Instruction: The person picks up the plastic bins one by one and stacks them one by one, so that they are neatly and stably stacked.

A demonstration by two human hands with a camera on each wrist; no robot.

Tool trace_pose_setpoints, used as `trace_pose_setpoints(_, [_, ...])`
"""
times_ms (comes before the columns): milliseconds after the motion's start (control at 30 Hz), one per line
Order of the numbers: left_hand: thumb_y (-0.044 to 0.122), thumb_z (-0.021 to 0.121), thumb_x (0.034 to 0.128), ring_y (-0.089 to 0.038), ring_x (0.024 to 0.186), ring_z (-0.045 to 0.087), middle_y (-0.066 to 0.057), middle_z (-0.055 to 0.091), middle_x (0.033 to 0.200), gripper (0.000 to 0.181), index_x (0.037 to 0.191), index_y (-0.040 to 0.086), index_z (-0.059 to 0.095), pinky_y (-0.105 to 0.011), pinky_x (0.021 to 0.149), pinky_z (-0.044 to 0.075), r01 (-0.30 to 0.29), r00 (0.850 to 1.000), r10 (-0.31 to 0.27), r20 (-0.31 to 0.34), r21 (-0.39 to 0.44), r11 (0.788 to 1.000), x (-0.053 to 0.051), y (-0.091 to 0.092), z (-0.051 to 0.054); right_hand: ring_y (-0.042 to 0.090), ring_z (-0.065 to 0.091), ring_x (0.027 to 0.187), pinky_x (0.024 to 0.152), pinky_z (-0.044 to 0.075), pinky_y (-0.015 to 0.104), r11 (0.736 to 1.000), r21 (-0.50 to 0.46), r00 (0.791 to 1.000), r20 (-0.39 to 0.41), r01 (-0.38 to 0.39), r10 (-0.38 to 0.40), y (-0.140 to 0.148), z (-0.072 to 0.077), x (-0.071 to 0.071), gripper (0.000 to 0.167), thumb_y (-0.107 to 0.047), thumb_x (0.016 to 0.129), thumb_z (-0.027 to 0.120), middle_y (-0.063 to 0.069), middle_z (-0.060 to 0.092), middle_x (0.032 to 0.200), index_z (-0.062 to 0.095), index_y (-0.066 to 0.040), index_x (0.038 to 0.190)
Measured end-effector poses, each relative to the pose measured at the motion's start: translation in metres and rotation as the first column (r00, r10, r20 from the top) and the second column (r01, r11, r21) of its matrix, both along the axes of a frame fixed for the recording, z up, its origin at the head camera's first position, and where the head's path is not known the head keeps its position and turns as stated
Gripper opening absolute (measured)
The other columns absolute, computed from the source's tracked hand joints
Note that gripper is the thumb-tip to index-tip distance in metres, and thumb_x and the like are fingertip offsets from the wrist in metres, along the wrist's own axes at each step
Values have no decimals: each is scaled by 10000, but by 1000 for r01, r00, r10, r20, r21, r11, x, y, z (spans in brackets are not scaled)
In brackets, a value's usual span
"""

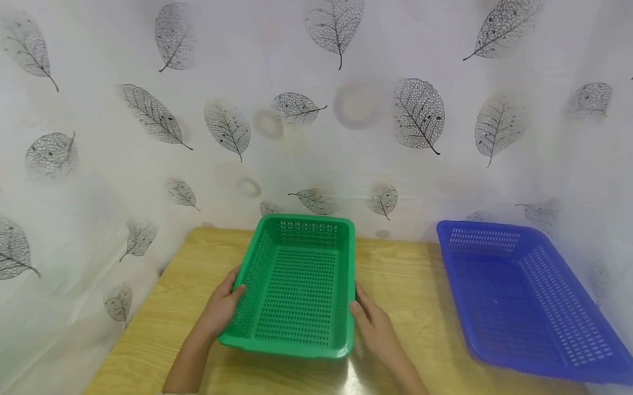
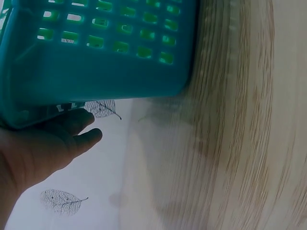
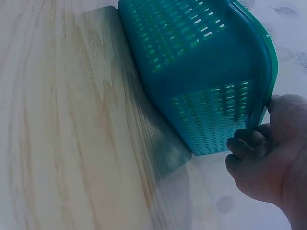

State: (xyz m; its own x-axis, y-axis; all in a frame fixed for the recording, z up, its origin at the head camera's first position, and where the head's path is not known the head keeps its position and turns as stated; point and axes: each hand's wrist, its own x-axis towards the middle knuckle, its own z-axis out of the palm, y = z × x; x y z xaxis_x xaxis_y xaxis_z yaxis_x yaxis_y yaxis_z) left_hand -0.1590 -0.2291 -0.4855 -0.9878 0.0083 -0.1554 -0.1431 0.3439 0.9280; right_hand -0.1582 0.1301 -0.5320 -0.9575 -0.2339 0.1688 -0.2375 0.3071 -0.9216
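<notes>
A green perforated basket (image 1: 302, 296) with nothing in it is held at its two long sides, over the wooden table. My left hand (image 1: 221, 307) grips its left rim, the thumb over the edge; in the left wrist view that hand (image 2: 53, 143) has its fingers under the rim of the basket (image 2: 105, 72). On the right side my right hand (image 1: 377, 330) pinches the rim. The right wrist view shows the right hand (image 3: 273, 153) with curled fingers beneath the rim of the basket (image 3: 206, 62).
A blue perforated basket (image 1: 517, 309) lies at the table's right side. The wooden table (image 1: 150, 325) backs onto a pale curtain (image 1: 297, 162) printed with dark leaves, which also hangs at the left and right.
</notes>
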Motion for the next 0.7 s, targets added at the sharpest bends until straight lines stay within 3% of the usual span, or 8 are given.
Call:
trace_pose_setpoints(233, [185, 377, 1149, -469, 1534, 297, -233, 263, 1711, 600, 1698, 73, 162, -678, 1209, 269, -6, 999, 7, -36, 25, 1000, 0, 11, -4, 440, 417, 1482, 1173, 328, 611, 1000, 17, 1000, -5, 24, -24, 9, 3, 1, 550, -293, 1146, 471, 159, 406, 1640, 373, -56, 1632])
trace_pose_setpoints(500, [164, 385, 1142, -447, 1573, 219, -213, 223, 1730, 612, 1699, 68, 151, -657, 1250, 194, -13, 999, 15, -32, 76, 997, 2, 23, -4, 399, 434, 1478, 1177, 333, 572, 997, 48, 998, -6, 62, -62, 21, -1, -1, 545, -306, 1143, 481, 153, 434, 1627, 407, -41, 1613])
trace_pose_setpoints(700, [173, 391, 1139, -435, 1584, 190, -197, 216, 1737, 616, 1703, 85, 158, -654, 1255, 172, -26, 999, 28, -32, 70, 997, 2, 33, -6, 365, 393, 1511, 1190, 316, 543, 995, 64, 996, 47, 74, -77, 30, 0, 1, 575, -380, 1147, 449, 134, 396, 1656, 382, -81, 1633])
